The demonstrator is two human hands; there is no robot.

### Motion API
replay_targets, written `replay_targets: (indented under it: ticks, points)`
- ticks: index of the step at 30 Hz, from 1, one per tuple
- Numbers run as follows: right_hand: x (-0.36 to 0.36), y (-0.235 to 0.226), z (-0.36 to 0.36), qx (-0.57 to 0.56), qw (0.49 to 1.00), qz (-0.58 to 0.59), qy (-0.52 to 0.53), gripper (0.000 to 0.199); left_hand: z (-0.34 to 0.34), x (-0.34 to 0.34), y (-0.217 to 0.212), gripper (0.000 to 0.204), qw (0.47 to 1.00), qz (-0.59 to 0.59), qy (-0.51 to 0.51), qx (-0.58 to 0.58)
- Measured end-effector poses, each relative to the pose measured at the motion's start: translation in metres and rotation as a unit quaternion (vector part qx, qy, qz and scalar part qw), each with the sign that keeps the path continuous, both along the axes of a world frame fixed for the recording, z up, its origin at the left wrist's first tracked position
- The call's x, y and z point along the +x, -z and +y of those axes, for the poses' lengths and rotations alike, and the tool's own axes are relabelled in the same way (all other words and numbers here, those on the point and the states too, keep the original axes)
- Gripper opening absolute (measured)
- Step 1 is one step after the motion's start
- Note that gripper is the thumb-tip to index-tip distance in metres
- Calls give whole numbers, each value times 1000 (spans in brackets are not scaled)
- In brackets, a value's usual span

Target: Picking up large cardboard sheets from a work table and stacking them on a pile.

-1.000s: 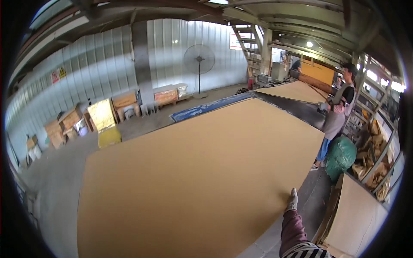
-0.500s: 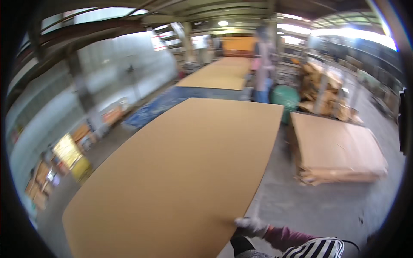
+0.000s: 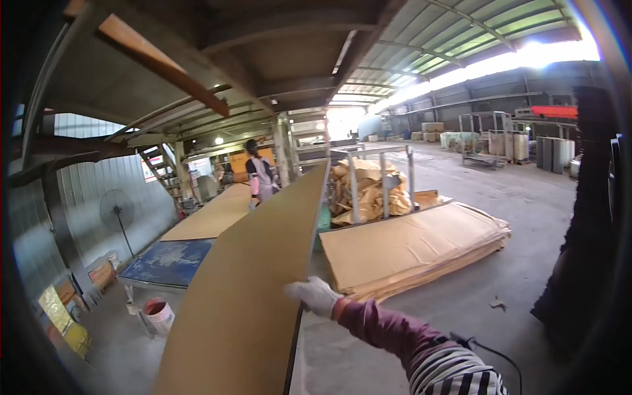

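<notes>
A large thin tan board [image 3: 243, 283] with a dark edge stands tilted in front of me, running from the lower edge of the view up toward the far side. My right hand [image 3: 316, 296], in a pale work glove, is closed on its right edge. The fingers lie over the tan face; the thumb is hard to make out. My left hand is out of sight. To the right of the board lies a low stack of brown paper-like sheets [image 3: 408, 243].
A blue-topped table [image 3: 164, 263] stands left, another tan board [image 3: 210, 214] beyond it. A co-worker [image 3: 262, 174] stands behind. A pink bucket [image 3: 158, 316] and a fan [image 3: 117, 210] are at left. A metal-framed bin [image 3: 368, 191] holds crumpled brown paper. A dark stack [image 3: 573, 217] rises right.
The board has gone from lying nearly flat to steeply tilted, its right edge raised. My right hand has moved up and left with that edge. The view has turned to the right.
</notes>
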State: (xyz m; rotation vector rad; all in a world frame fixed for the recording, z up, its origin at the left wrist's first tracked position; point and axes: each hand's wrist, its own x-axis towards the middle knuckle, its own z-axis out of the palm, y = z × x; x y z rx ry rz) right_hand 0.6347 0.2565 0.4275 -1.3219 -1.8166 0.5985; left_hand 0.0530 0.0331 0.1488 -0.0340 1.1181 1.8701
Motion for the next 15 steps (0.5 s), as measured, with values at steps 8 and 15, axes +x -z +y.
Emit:
replay_targets:
  ticks: [8,15]
  points:
    - [150,-100,-325,-19,978,91,185,23,-71,242,50,26,960,-121,245,62]
    - [223,-186,-644,208,961,-48,176,27,-200,450,70,26,887,-191,415,73]
